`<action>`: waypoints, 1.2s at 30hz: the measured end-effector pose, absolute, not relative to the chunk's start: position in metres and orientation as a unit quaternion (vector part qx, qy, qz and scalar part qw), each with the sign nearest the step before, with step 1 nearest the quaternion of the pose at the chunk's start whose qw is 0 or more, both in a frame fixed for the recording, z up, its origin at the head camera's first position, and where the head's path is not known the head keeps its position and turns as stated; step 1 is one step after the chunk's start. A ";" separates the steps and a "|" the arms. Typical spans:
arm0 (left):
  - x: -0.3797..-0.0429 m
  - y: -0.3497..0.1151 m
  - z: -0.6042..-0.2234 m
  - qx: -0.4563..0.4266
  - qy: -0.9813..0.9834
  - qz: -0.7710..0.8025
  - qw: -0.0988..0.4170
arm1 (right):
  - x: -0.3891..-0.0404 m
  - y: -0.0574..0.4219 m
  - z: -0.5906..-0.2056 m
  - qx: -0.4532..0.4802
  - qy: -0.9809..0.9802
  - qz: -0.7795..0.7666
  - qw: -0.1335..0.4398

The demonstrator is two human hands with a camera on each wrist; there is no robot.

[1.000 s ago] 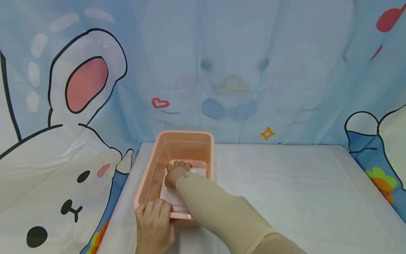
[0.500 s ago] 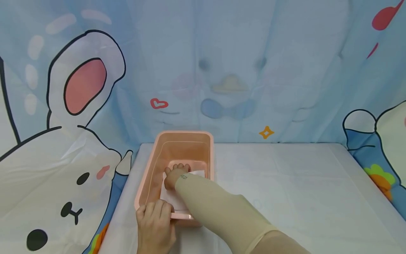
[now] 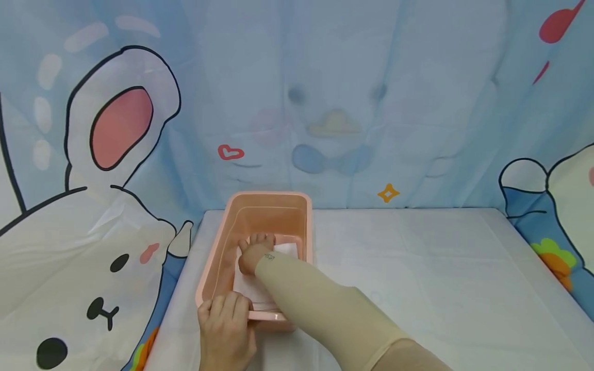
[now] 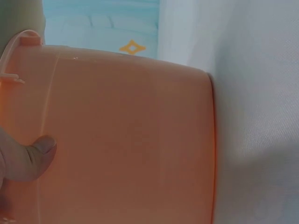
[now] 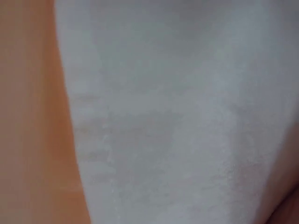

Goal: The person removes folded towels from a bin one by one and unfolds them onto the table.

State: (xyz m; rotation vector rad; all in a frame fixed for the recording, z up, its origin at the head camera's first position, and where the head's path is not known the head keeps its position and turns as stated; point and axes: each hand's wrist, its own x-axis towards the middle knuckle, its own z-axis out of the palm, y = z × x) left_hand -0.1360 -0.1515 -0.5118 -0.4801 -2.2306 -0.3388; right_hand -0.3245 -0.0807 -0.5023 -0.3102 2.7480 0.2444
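A deep pink plastic bin stands lengthwise on the table, and a white cloth lies spread along its floor. My left hand grips the bin's near rim at the left corner, fingers hooked over the top; the left wrist view shows the thumb against the outer wall. Reaching down into the bin, my right hand rests on the cloth with its fingers pointing to the far end. The sleeved forearm hides the cloth's right part. In the right wrist view the cloth fills most of the picture beside the bin wall.
The table has a white cover that runs back to a blue curtain printed with cartoon animals. At the left, a large rabbit print hangs beside the bin.
My right hand first slid slightly toward me, then pushed away again, the cloth's far edge shifting with it. My left hand has kept its hold on the rim.
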 end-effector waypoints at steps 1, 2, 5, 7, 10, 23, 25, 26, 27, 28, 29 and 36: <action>-0.136 -0.151 -0.512 -0.191 -0.883 -0.135 0.406 | -0.324 -0.081 -0.498 -0.112 0.972 0.092 0.185; -0.136 -0.151 -0.512 -0.191 -0.882 -0.137 0.408 | -0.324 -0.081 -0.494 -0.116 0.970 0.102 0.187; -0.135 -0.151 -0.512 -0.191 -0.883 -0.142 0.404 | -0.323 -0.081 -0.484 -0.124 0.966 0.135 0.180; -0.135 -0.151 -0.510 -0.190 -0.884 -0.143 0.401 | -0.325 -0.081 -0.481 -0.130 0.964 0.157 0.173; -0.135 -0.151 -0.508 -0.189 -0.888 -0.145 0.394 | -0.328 -0.081 -0.480 -0.131 0.964 0.172 0.155; -0.135 -0.151 -0.508 -0.190 -0.888 -0.146 0.392 | -0.332 -0.075 -0.466 -0.151 0.965 0.179 0.120; -0.134 -0.152 -0.508 -0.190 -0.889 -0.145 0.390 | -0.332 -0.072 -0.460 -0.155 0.966 0.173 0.112; -0.134 -0.152 -0.508 -0.189 -0.890 -0.145 0.388 | -0.332 -0.071 -0.458 -0.157 0.967 0.171 0.109; -0.134 -0.152 -0.509 -0.189 -0.890 -0.146 0.388 | -0.332 -0.069 -0.455 -0.160 0.967 0.169 0.107; -0.134 -0.152 -0.509 -0.188 -0.891 -0.147 0.387 | -0.333 -0.068 -0.452 -0.162 0.967 0.165 0.104; -0.134 -0.152 -0.509 -0.186 -0.892 -0.147 0.385 | -0.335 -0.067 -0.450 -0.164 0.968 0.161 0.100; -0.132 -0.151 -0.508 -0.174 -0.902 -0.143 0.368 | -0.343 -0.056 -0.426 -0.173 0.973 0.129 0.088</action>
